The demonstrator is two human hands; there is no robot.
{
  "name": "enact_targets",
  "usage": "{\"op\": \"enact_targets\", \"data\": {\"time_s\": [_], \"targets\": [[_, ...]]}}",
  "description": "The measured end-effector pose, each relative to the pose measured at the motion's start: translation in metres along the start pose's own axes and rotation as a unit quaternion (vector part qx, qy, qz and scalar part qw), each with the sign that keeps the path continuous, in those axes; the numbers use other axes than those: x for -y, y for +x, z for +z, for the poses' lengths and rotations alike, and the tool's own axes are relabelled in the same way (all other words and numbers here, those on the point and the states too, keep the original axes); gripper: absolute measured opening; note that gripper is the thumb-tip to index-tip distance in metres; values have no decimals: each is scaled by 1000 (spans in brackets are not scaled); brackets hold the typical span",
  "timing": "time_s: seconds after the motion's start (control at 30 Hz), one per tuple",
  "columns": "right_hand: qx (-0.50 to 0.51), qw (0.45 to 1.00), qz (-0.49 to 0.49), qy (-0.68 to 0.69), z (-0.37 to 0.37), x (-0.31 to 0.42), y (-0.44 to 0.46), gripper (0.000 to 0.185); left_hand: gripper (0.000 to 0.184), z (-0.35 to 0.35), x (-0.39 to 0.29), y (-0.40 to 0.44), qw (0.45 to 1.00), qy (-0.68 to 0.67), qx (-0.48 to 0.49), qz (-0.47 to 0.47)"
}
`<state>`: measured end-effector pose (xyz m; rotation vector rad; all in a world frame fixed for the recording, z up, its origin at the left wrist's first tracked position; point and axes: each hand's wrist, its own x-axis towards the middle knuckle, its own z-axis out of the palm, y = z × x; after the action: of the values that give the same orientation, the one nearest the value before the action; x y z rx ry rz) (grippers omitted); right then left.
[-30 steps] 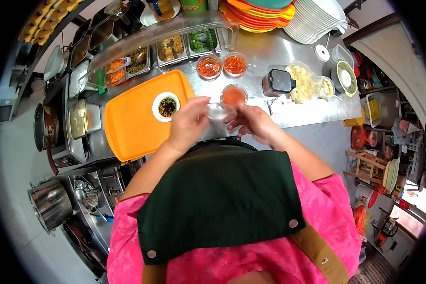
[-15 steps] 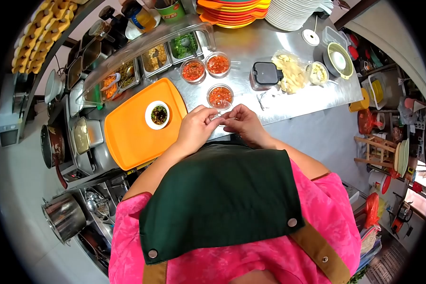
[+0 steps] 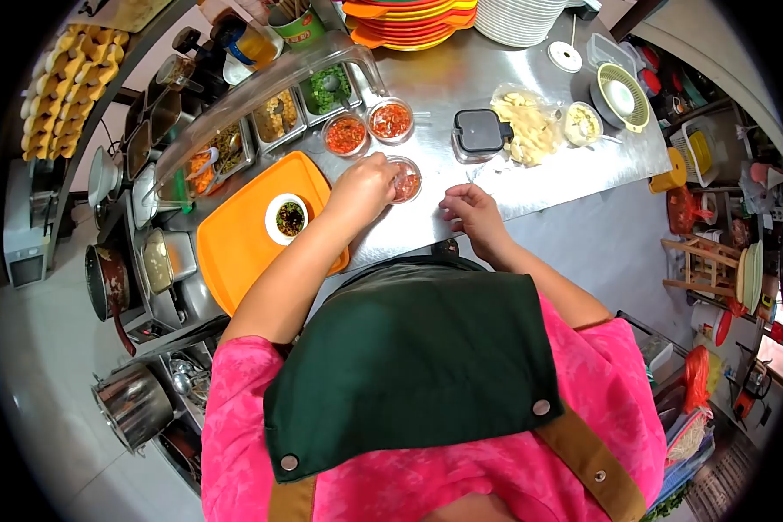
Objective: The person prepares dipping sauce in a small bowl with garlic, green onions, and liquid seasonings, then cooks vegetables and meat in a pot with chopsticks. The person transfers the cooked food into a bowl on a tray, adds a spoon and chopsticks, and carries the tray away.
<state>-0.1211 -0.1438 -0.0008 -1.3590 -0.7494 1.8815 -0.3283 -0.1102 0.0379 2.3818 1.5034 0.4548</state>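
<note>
My left hand (image 3: 364, 190) is at the left side of the nearest clear cup of red chopped chili (image 3: 405, 180), fingers bent at its rim; a clear lid seems to lie over that cup. To the right of the cup, my right hand (image 3: 477, 213) hangs over the counter edge, fingers apart and holding nothing. Two more cups of chili, one on the left (image 3: 346, 135) and one on the right (image 3: 391, 120), stand behind. Left of my left hand, a white bowl of dark sauce (image 3: 286, 218) rests on an orange tray (image 3: 235, 252).
Steel trays of toppings (image 3: 277, 117) stand under a clear cover at the back left. A black-lidded container (image 3: 482, 132), a bag of pale slices (image 3: 531, 130) and a green strainer (image 3: 622, 97) are on the right. Stacked plates (image 3: 409, 24) stand behind.
My hands were together at a small clear piece and are now apart. My left hand has moved forward to the nearest cup; my right hand has moved right and opened. The view has shifted.
</note>
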Motion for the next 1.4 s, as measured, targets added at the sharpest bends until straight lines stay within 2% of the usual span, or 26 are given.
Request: {"op": "enact_targets", "data": {"time_s": [0.37,0.63,0.87,1.03,1.17,1.23,1.37,1.4], "targets": [[1,998,-46,-48,-2,-6,16,18,18,11,-2,1,1000,-20,20,-9],[9,988,-118,-99,-2,-6,24,19,12,14,-2,1,999,-21,5,-23],[-5,987,-128,-98,5,-1,29,23,9,12,-2,1,999,-24,6,-45],[-11,977,-184,-107,13,0,37,28,11,20,-1,2,999,-13,10,-51],[-1,973,-193,-125,13,1,47,28,15,23,1,1,998,-42,18,-47],[-23,959,-199,-199,12,7,45,23,16,24,2,0,997,-58,19,-51],[-7,956,-173,-237,6,15,42,17,18,31,2,-4,996,-74,-9,-38],[-30,905,-257,-339,6,18,40,16,18,34,2,-4,996,-76,-10,-39]]}}
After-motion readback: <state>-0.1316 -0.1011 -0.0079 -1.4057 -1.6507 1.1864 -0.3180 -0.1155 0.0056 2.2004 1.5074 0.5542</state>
